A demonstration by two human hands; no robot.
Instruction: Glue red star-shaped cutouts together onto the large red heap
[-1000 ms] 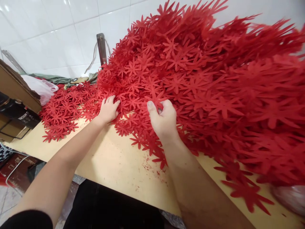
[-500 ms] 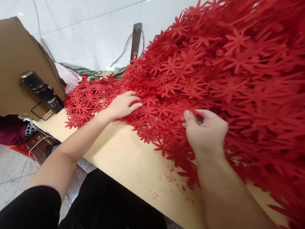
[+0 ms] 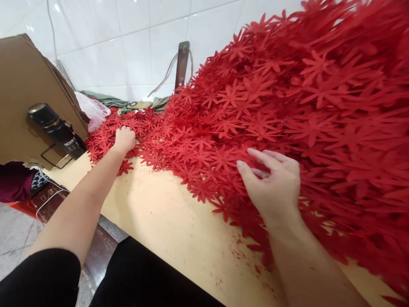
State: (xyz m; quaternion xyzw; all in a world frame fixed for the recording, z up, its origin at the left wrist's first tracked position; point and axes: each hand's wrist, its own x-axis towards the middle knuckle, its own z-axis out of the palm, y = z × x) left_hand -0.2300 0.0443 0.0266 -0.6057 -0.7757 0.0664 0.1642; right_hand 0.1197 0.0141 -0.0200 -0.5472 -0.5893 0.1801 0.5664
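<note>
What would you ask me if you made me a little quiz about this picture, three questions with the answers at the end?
1. Pick one: what stands in front of the cardboard?
A) a blue kettle
B) a black bottle
C) a yellow lamp

2. True or false: the right grip is open, not clenched into a fist.

3. Which grip is nearer the black bottle?

Key:
1. B.
2. True.
3. The left grip, which is at the smaller heap of red flower shapes.
</note>
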